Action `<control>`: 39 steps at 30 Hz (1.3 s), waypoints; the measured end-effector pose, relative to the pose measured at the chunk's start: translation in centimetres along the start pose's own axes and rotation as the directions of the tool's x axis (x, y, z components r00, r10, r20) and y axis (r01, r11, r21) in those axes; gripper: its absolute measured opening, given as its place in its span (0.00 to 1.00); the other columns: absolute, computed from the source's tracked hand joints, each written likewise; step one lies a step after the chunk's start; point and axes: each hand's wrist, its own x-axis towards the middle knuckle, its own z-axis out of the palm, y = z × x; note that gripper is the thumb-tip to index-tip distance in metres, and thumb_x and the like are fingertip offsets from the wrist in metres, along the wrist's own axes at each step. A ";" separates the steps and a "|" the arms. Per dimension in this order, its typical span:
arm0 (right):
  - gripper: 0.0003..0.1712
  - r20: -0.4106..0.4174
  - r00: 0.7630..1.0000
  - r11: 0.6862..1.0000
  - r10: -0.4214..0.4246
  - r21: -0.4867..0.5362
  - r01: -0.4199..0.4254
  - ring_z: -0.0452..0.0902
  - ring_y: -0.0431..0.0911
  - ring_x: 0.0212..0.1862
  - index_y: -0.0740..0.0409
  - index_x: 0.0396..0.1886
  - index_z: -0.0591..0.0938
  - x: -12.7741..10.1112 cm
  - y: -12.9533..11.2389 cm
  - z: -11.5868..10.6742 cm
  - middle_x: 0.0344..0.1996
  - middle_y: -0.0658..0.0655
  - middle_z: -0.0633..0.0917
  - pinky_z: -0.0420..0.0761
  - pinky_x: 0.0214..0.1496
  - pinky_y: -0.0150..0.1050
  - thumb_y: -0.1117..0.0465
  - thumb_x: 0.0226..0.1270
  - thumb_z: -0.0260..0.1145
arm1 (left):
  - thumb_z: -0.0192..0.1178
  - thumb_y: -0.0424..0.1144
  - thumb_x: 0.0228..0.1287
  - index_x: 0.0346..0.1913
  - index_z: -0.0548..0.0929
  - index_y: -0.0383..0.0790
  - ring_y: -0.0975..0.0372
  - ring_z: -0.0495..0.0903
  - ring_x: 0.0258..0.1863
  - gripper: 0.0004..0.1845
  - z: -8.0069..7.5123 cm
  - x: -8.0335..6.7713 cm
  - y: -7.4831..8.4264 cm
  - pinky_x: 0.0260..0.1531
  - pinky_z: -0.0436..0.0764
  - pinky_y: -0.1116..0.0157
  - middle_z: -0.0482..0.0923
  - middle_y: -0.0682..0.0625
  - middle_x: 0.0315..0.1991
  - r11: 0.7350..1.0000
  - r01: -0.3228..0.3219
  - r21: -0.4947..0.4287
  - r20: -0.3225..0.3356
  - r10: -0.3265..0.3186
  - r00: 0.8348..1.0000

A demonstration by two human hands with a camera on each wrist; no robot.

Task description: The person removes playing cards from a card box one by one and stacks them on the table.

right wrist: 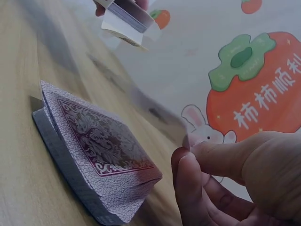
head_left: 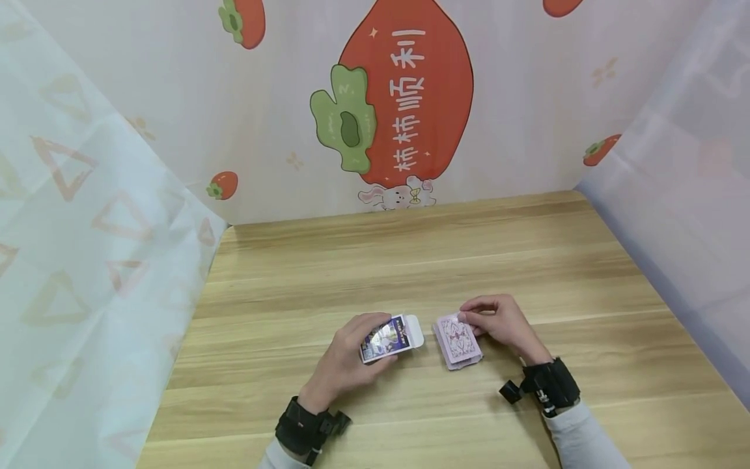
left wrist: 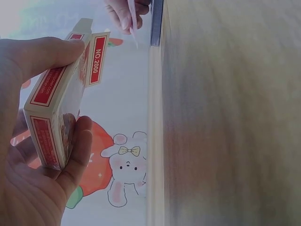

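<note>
My left hand [head_left: 351,352] grips a small card box [head_left: 387,339] between thumb and fingers, its flap standing open toward the right. In the left wrist view the box [left wrist: 56,103] shows red and white panels, with "NO.2000" on a flap. A deck of playing cards [right wrist: 99,136] with red patterned backs lies on the table, its upper cards shifted out of line with those below. My right hand [head_left: 500,324] is at the deck's right corner. In the right wrist view its thumb and finger pinch a playing card [right wrist: 160,115], seen nearly edge-on and blurred.
The wood-grain table [head_left: 281,273] carries the deck between my hands. A white cloth with a persimmon print [head_left: 433,98] rises behind the table, and pale sheets [head_left: 105,260] flank both sides. Black straps with cameras [head_left: 551,384] sit on both wrists.
</note>
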 end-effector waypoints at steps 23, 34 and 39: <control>0.06 -0.022 0.990 0.942 -0.140 -0.311 0.126 0.82 0.42 0.28 0.60 0.40 0.92 0.8 0.3 0.8 0.31 0.54 0.90 0.81 0.26 0.33 0.63 0.66 0.79 | 0.85 0.45 0.52 0.68 0.81 0.41 0.57 0.83 0.61 0.39 0.0 0.4 -0.9 0.62 0.85 0.58 0.84 0.49 0.63 0.998 0.047 0.042 0.028 -0.048 0.998; 0.06 -0.043 0.966 0.945 -0.256 -0.224 0.240 0.88 0.44 0.34 0.60 0.43 0.91 -0.5 -0.9 2.6 0.38 0.57 0.92 0.88 0.35 0.33 0.64 0.70 0.75 | 0.86 0.43 0.49 0.69 0.80 0.41 0.57 0.84 0.59 0.42 0.4 0.3 -0.3 0.60 0.85 0.58 0.84 0.48 0.63 0.999 0.010 -0.043 0.042 -0.008 0.999; 0.05 0.099 0.944 0.948 -0.315 -0.007 0.317 0.91 0.50 0.34 0.60 0.44 0.90 -1.9 -1.7 4.9 0.36 0.60 0.92 0.90 0.33 0.38 0.64 0.73 0.73 | 0.85 0.44 0.51 0.69 0.80 0.40 0.57 0.84 0.58 0.41 0.5 0.4 0.5 0.59 0.86 0.60 0.85 0.47 0.63 0.997 -0.050 -0.051 0.032 0.052 0.998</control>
